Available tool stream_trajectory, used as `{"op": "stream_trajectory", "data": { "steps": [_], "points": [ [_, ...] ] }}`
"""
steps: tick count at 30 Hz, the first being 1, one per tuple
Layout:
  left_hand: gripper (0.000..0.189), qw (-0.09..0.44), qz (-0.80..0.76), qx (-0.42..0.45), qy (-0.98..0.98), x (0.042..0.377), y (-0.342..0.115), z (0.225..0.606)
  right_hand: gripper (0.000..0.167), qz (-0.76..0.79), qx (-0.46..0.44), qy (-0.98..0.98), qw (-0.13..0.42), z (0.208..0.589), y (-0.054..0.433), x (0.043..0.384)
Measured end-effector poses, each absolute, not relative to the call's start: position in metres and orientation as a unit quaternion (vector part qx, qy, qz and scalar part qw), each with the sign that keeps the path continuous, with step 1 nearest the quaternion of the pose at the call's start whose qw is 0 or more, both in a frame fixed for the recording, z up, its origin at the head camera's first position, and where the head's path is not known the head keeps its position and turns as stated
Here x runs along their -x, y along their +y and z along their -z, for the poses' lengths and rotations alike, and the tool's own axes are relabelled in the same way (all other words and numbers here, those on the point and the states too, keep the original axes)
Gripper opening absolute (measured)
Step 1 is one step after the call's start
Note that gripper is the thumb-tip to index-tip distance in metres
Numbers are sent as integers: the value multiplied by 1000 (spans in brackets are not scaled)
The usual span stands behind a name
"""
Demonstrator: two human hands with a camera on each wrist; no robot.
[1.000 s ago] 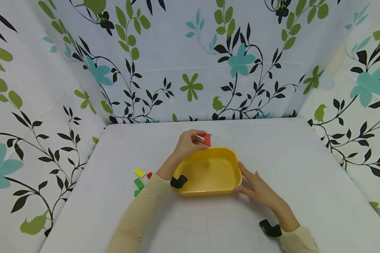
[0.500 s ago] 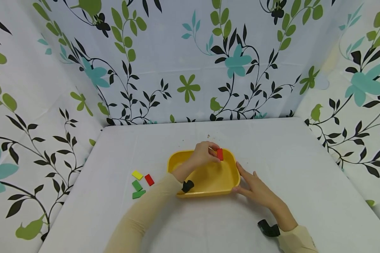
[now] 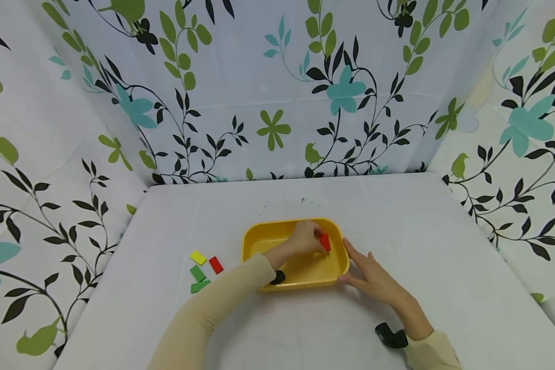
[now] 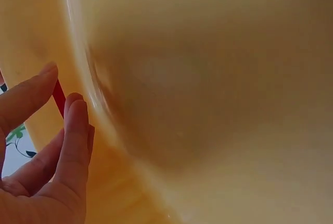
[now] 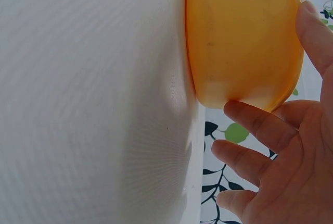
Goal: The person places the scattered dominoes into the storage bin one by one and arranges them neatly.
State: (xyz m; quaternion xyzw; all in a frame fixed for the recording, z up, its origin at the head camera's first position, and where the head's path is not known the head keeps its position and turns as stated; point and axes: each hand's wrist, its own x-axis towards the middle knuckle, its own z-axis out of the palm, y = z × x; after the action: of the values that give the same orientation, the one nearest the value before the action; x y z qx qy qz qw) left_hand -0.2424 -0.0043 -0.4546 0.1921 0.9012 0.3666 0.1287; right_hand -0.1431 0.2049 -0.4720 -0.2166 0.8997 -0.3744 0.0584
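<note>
Over the yellow tray (image 3: 314, 270), my left hand (image 3: 305, 239) pinches a small red block (image 3: 325, 242) near the tray's right end. In the left wrist view only a thin red edge of that block (image 4: 59, 99) shows between the thumb and fingers. My right hand (image 3: 374, 280) touches the tray's right end from outside with its fingers spread. The right wrist view shows the thumb at the rim and a fingertip against the outer wall of the tray (image 5: 244, 36). My left hand and forearm hide part of the tray's inside.
Left of the tray, a yellow block (image 3: 198, 257), another red block (image 3: 216, 264), a green block (image 3: 197, 273) and a second green piece (image 3: 200, 286) lie on the white table (image 3: 421, 221). A leaf-patterned cloth (image 3: 231, 77) hangs behind the table and at both sides.
My left hand has carried the red block from beyond the tray's far rim toward me and rightward, down into the tray. My right hand stays at the tray's right end.
</note>
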Motion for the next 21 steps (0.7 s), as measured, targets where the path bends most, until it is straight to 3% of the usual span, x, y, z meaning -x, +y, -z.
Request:
{"op": "stream_trajectory", "data": {
  "steps": [21],
  "points": [
    [48,144,-343,-176,911,244,5,463,93,377,220,898,58,472,205,143]
  ]
}}
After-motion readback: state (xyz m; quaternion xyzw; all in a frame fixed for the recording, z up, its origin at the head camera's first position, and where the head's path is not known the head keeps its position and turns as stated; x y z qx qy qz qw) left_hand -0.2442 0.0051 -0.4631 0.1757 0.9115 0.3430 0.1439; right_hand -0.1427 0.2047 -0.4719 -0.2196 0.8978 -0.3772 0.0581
